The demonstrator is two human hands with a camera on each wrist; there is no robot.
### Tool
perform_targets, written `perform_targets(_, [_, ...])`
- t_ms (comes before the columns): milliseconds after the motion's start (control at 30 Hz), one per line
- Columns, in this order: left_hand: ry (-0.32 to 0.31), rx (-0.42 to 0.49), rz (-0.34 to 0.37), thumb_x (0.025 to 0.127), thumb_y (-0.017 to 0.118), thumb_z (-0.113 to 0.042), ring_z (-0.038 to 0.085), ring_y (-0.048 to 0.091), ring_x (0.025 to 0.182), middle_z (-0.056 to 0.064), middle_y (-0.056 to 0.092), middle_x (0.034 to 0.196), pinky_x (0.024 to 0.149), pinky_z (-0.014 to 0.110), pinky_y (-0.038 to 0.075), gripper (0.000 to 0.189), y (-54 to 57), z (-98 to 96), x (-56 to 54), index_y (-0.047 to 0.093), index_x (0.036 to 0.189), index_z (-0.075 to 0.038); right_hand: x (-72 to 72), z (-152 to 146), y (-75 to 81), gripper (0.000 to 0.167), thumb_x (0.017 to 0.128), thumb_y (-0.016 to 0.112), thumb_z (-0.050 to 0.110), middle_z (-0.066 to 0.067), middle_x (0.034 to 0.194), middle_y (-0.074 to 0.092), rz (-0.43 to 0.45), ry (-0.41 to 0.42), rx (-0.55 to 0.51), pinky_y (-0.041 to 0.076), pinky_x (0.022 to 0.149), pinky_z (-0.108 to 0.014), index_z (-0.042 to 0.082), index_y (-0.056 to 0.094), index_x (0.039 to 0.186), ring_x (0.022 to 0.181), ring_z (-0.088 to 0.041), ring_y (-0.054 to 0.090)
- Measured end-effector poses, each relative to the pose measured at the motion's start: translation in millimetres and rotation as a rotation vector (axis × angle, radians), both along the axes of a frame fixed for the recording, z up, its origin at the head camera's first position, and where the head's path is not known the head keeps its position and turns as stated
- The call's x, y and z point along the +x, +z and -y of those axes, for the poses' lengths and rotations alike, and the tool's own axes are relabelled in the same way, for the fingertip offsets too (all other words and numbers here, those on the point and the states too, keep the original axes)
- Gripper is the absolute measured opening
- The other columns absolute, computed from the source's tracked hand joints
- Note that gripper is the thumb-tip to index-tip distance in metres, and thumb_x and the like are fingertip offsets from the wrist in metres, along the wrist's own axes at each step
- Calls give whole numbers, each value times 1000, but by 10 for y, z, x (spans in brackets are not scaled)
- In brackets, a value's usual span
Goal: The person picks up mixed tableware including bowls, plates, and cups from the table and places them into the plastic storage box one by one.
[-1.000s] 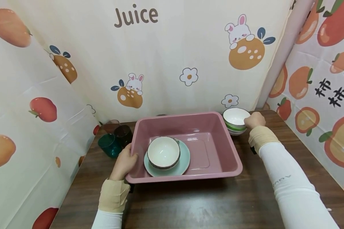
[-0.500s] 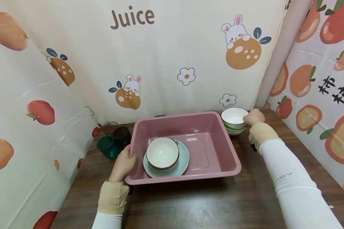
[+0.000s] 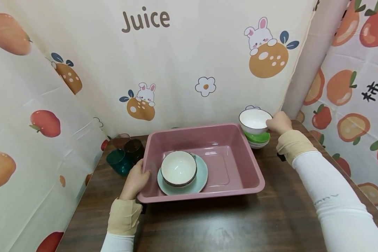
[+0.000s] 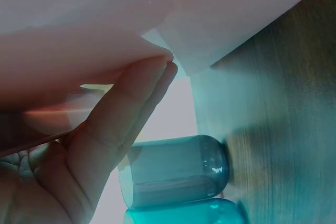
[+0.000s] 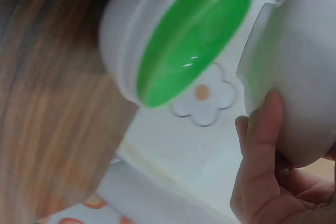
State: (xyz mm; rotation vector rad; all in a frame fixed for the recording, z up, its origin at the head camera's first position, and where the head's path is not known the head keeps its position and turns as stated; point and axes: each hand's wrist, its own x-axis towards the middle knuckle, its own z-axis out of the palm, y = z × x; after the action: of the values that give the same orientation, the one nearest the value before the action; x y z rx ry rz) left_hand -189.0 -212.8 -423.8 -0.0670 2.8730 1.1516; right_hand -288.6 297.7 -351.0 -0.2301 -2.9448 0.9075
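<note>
My right hand [image 3: 279,122] pinches the side of a white bowl [image 3: 255,120] with a dark rim, lifted over the stack at the back right. Under it, a green bowl [image 3: 260,137] sits in white bowls [image 3: 258,144]. In the right wrist view a gap shows between the held bowl [image 5: 304,72] and the green bowl [image 5: 197,45]. My left hand [image 3: 137,180] grips the left wall of a pink basin [image 3: 204,130], thumb inside and fingers outside. Inside the basin, a stack of dark-rimmed white bowls [image 3: 179,168] rests on a pale blue plate [image 3: 202,176].
Left of the basin stand a teal cup [image 3: 119,161] and a dark cup [image 3: 134,149], close together, with a clear glass [image 3: 121,138] behind them. The brown wooden table [image 3: 208,224] meets a printed curtain [image 3: 182,70] at the back and sides.
My right hand has raised the top white bowl off the stack at the back right, and the green bowl beneath now shows. The left hand has kept its grip on the basin.
</note>
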Motion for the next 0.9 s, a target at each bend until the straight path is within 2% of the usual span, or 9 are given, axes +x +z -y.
perform_targets(167, [2,-2,3,93,49,-10,39,61,108,30,57,128,95,56,49,54,-9,5,11,36,144,6,46,76,158,27,84,45,13,-4,56,61,1,64,-10,37,55,-30,0,61,65,60,-20,53])
perform_targets(367, [-8,2,8,93,48,-10,38,61,107,29,57,129,95,56,49,53,15,13,0,38,143,5,134,181,347,33,87,44,14,2,55,64,14,122,-35,38,56,-29,-7,67,78,58,-13,56])
perform_targets(567, [-38,2,3,93,47,-8,39,61,108,29,57,129,95,57,49,52,73,31,-23,38,142,6,268,315,510,35,88,44,14,5,55,65,3,158,-50,40,57,-27,-9,70,92,59,-11,58])
perform_targets(700, [-43,22,23,93,47,-9,38,61,109,28,56,131,95,56,50,53,77,48,-15,36,144,4,353,420,563,37,89,43,14,4,57,66,-2,192,-89,43,55,-25,-12,68,100,58,-8,60])
perform_targets(900, [-46,48,62,97,50,-15,38,62,108,28,56,132,93,56,51,52,94,71,55,36,144,3,471,598,577,35,91,43,9,-1,64,67,-3,254,-149,47,53,-21,-14,66,102,56,-5,62])
